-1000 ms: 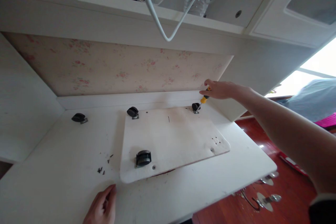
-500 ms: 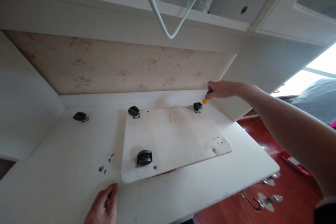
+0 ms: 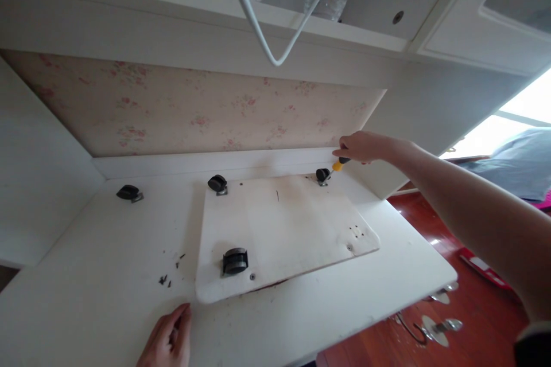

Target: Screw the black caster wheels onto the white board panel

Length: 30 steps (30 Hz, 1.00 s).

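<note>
My right hand [image 3: 356, 147] is closed on a screwdriver [image 3: 337, 166] with a yellow and black handle. Its shaft slants down to the metal plate of a black caster [image 3: 322, 174] at the far right corner of a white board [image 3: 284, 223]. Two more casters stand on that board, one at the far left corner [image 3: 217, 184] and one at the near left [image 3: 235, 261]. Screw holes mark its near right corner. My left hand [image 3: 167, 337] rests on the white desktop near the board's near left corner, fingers curled together; whatever they may hold is hidden.
A loose caster [image 3: 128, 192] lies on the desktop [image 3: 142, 241] at the left. Several small dark screws [image 3: 163, 280] are scattered above my left hand. A white cable [image 3: 278, 62] hangs down from the shelf overhead. Metal hooks [image 3: 434, 330] lie beyond the desk edge.
My right hand has shifted its grip at the top of the screwdriver handle, fingers now reaching further left. The screwdriver tip stays at the caster plate. My left hand is nearly still.
</note>
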Tool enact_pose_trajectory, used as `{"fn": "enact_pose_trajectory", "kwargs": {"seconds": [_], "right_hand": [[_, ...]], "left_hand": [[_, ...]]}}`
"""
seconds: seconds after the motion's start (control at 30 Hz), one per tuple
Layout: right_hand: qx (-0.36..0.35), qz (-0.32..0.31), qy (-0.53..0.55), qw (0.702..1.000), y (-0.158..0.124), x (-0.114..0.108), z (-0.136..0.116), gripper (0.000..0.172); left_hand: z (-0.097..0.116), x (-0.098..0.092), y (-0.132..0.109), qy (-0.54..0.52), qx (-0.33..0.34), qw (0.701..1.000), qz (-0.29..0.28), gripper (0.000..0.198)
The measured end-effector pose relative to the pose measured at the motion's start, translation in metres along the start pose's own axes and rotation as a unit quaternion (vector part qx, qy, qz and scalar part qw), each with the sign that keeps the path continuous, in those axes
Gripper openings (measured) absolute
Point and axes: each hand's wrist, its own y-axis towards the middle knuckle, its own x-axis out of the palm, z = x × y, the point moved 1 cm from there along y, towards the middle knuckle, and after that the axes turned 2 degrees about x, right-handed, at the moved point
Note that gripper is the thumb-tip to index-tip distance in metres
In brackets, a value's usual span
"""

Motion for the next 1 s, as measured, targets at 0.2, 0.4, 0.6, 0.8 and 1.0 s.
{"fn": "enact_pose_trajectory", "kwargs": {"seconds": [0.2,0.4,0.6,0.8,1.0], "right_hand": [[-0.094,0.029,0.095,0.991,0.001,0.010,0.016,0.058],[-0.020,0.001,0.023,1.000,-0.001,0.005,0.010,0.049],[-0.083,0.081,0.026,0.993,-0.001,0.005,0.004,0.062],[-0.043,0.005,-0.008,0.999,-0.004,0.001,-0.002,0.044],[-0.052,0.078,0.004,0.996,-0.003,0.003,-0.002,0.058]], "left_hand": [[-0.004,0.001,0.001,-0.005,0.014,1.000,-0.003,0.029],[-0.004,0.000,0.001,0.013,0.014,1.000,-0.012,0.031],[-0.005,0.002,0.001,0.006,0.013,1.000,-0.003,0.030],[-0.003,0.002,0.001,0.012,0.005,1.000,-0.015,0.034],[-0.012,0.004,0.002,0.002,0.021,0.999,-0.025,0.033]]}}
